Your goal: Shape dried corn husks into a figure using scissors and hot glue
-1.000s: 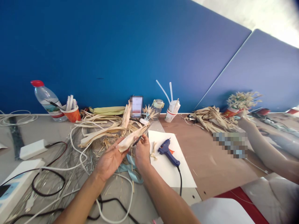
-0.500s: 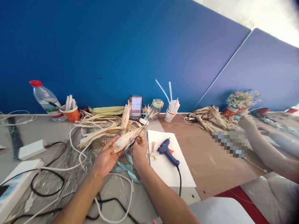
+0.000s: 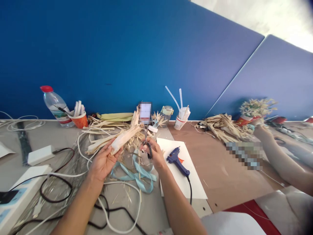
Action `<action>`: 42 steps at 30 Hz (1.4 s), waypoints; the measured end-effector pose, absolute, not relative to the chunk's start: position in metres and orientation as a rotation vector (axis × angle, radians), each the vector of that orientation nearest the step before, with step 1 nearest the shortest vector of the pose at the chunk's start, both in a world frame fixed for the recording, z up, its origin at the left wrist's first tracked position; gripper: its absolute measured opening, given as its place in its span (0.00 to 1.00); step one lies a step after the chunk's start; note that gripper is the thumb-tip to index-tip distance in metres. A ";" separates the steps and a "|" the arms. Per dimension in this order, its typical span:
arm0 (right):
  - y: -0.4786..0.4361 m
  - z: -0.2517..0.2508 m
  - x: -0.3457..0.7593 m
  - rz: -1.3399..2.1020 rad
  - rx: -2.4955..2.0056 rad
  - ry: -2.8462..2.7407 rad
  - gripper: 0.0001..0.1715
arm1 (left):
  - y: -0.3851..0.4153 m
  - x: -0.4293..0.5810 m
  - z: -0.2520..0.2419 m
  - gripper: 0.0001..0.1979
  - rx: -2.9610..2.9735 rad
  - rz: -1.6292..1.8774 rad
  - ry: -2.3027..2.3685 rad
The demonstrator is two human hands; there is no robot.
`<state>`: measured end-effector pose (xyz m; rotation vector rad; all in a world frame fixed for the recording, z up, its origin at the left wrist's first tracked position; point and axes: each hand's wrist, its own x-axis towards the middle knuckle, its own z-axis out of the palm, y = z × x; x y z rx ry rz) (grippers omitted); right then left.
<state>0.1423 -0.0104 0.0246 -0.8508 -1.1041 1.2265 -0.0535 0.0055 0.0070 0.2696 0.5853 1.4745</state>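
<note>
I hold the corn husk [image 3: 126,138] in my left hand [image 3: 104,160], slanting right toward the tabletop's [image 3: 151,209] far edge, scissors [image 3: 150,152] gripped in my right hand [image 3: 156,155] just beside it.

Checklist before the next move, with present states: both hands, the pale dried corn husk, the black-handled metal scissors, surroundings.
1. Pale dried corn husk held: ok, in the left hand.
2. Black-handled metal scissors held: ok, in the right hand.
3. Blades clear of the left hand: ok, they point away from the person.
4. Blades fully closed: cannot tell, too small.
5. Dark-blue plastic glue gun clear of both hands: ok, on the white paper sheet.
6. No loose material nearby: not ok, shiny light-blue ribbon lies on the grey tabletop.
</note>
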 end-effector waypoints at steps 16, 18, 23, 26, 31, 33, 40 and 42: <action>-0.010 0.010 0.103 1.192 -0.852 -0.917 0.18 | -0.001 -0.041 0.012 0.21 0.216 1.444 0.542; -0.011 0.010 0.101 1.143 -0.882 -0.971 0.19 | -0.003 -0.039 0.014 0.22 0.182 1.427 0.550; -0.018 0.009 0.091 0.889 -1.012 -1.145 0.16 | -0.005 -0.035 0.013 0.23 0.189 1.371 0.589; -0.019 0.007 0.089 0.805 -1.079 -1.175 0.15 | -0.005 -0.033 0.012 0.22 0.220 1.372 0.595; -0.017 0.004 0.089 0.829 -1.102 -1.126 0.15 | -0.007 -0.027 0.012 0.20 0.252 1.402 0.608; -0.016 0.004 0.088 0.836 -1.115 -1.131 0.15 | -0.008 -0.025 0.012 0.20 0.263 1.394 0.615; -0.006 0.000 0.101 0.970 -1.161 -0.938 0.18 | -0.003 -0.034 0.009 0.20 0.142 1.449 0.538; -0.002 0.001 0.108 0.984 -1.130 -0.873 0.17 | -0.001 -0.038 0.007 0.20 0.127 1.459 0.503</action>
